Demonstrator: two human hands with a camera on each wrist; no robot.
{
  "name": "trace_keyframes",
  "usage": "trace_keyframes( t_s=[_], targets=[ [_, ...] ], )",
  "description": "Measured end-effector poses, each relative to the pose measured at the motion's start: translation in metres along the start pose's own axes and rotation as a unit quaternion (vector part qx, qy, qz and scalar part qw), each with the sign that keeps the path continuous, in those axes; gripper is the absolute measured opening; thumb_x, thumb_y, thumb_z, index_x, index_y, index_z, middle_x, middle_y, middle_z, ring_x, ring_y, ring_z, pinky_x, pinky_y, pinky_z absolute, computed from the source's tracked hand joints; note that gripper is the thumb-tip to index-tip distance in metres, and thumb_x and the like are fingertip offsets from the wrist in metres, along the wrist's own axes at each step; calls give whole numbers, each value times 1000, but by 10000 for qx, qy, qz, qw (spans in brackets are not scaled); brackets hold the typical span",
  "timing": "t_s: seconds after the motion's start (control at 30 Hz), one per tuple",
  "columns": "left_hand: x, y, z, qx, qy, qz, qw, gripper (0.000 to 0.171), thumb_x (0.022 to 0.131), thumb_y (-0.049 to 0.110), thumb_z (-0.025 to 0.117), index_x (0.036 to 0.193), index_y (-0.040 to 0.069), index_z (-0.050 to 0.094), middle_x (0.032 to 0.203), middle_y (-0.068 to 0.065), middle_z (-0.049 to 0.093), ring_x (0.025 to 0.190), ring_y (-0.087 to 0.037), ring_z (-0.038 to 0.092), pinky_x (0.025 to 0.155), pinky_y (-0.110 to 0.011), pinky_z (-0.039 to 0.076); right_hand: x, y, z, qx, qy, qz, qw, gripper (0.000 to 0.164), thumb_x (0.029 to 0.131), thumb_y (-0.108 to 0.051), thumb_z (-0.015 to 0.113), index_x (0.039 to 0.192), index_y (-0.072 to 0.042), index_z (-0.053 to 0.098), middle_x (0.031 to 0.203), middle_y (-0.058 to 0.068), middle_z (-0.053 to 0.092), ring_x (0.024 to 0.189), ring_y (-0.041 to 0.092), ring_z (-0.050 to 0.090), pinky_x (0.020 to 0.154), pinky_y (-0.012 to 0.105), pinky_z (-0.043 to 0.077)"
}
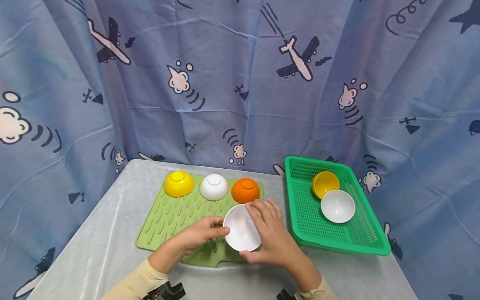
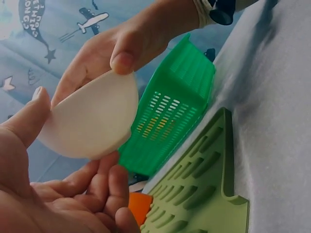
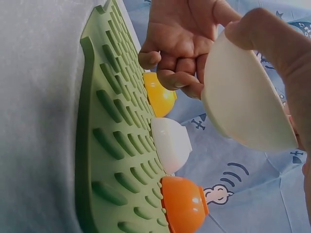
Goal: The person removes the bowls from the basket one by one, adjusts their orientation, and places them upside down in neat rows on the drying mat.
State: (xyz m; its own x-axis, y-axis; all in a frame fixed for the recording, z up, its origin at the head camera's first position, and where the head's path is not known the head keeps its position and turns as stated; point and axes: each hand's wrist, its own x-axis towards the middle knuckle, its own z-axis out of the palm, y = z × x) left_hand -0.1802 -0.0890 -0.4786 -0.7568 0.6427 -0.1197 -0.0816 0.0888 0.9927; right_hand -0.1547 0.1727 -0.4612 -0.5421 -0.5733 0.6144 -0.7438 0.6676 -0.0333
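Both hands hold a white bowl [image 1: 241, 233] above the front of a green drying mat [image 1: 161, 227], its inside facing up toward the head camera. My left hand [image 1: 204, 233] has its thumb at the left rim and its fingers beneath the bowl, as the left wrist view shows. Spanning the right side, my right hand [image 1: 271, 233] grips the bowl between thumb and fingers across the rim. Along the mat's back edge sit a yellow bowl [image 1: 179, 183], another white bowl [image 1: 213, 187] and an orange bowl [image 1: 245, 191], all upside down.
On the right stands a green plastic basket [image 1: 307, 233] with perforated walls. Inside it, a yellow-orange bowl [image 1: 325, 184] leans beside a white bowl [image 1: 338, 206]. A pale cloth covers the table [image 1: 101, 233], and a blue patterned curtain [image 1: 225, 83] hangs behind.
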Motion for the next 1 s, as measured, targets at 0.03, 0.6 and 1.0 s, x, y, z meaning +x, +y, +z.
trace_keyframes(
  t_s=[0.03, 0.6, 1.0],
  targets=[
    [0, 0, 0, -28, 22, 22, 10000, 49, 100, 36, 67, 131, -3, 63, 108, 4, 68, 93, -21, 54, 75, -30, 41, 1, -1, 0, -20, 25, -6, 10000, 116, 57, -66, 81, 148, -1, 49, 143, 15, 49, 134, 35, 42, 114, 63, 25],
    [-1, 5, -1, -417, 404, 473, 9972, 64, 94, 31, 74, 139, -8, 52, 121, -11, 66, 110, -20, 59, 100, -36, 45, 2, -3, -4, -17, 9, 220, 9998, 119, 61, -59, 88, 155, -4, 40, 155, 15, 43, 143, 34, 37, 119, 58, 20],
    [-3, 11, -6, 1649, 1607, 1155, 9662, 61, 75, 29, 92, 129, 18, 66, 115, 2, 66, 112, -26, 55, 90, -42, 40, -1, -2, -18, 2043, -473, 2062, 9558, 107, 75, -47, 89, 161, -24, 32, 159, 11, 36, 146, 37, 32, 108, 73, 31]
  ],
)
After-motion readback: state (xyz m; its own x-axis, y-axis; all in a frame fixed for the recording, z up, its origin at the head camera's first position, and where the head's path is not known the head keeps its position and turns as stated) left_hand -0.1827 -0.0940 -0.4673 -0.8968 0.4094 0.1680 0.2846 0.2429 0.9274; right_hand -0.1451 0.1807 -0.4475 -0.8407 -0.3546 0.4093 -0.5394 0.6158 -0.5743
